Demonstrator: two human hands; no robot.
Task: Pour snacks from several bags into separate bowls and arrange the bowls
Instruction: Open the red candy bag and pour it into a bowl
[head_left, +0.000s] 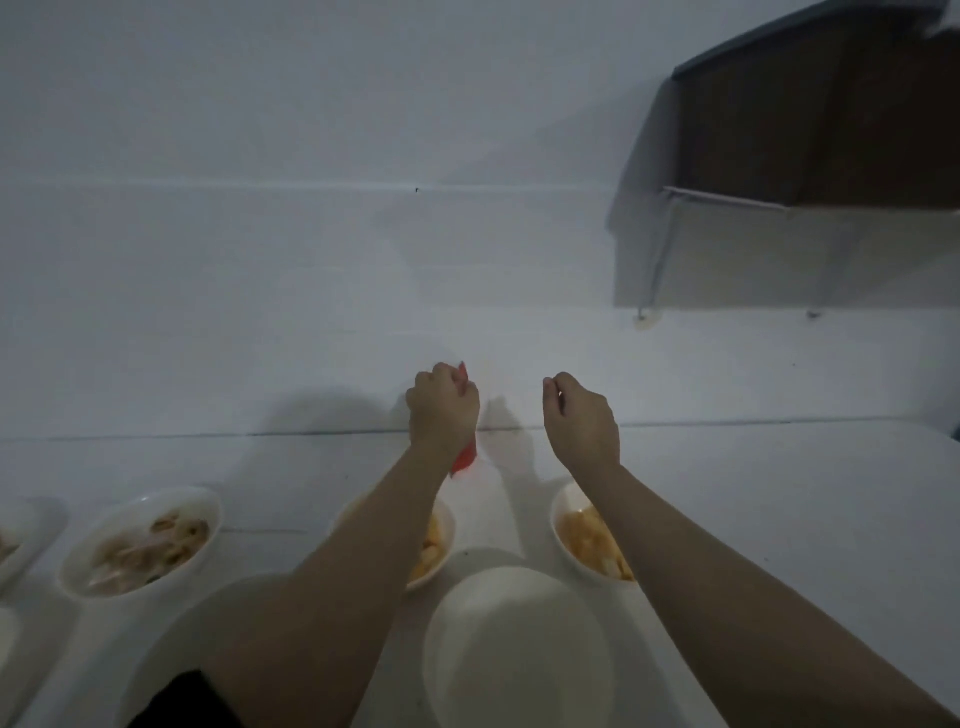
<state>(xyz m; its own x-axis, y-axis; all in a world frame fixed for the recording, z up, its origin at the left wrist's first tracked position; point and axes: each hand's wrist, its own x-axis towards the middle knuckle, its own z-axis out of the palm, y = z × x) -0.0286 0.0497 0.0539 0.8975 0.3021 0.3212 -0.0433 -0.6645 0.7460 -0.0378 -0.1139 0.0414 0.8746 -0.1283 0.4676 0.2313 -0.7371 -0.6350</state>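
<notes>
My left hand (442, 406) is raised above the white table (779, 493) and grips a red snack bag (464, 460), which hangs down behind the wrist. My right hand (582, 415) hovers beside it with fingers curled and thumb meeting fingertips, nothing visible in it. Below the arms stand white bowls: one with yellow snacks (434, 545) under my left forearm, one with orange-yellow snacks (582, 535) under my right forearm, and an empty bowl (514, 660) nearest to me. A bowl of pale brown snacks (143, 540) sits to the left.
Another bowl (13, 535) is cut off at the left edge. A white wall rises just behind the table. A dark wall cabinet (810, 130) hangs at the upper right. The light is dim.
</notes>
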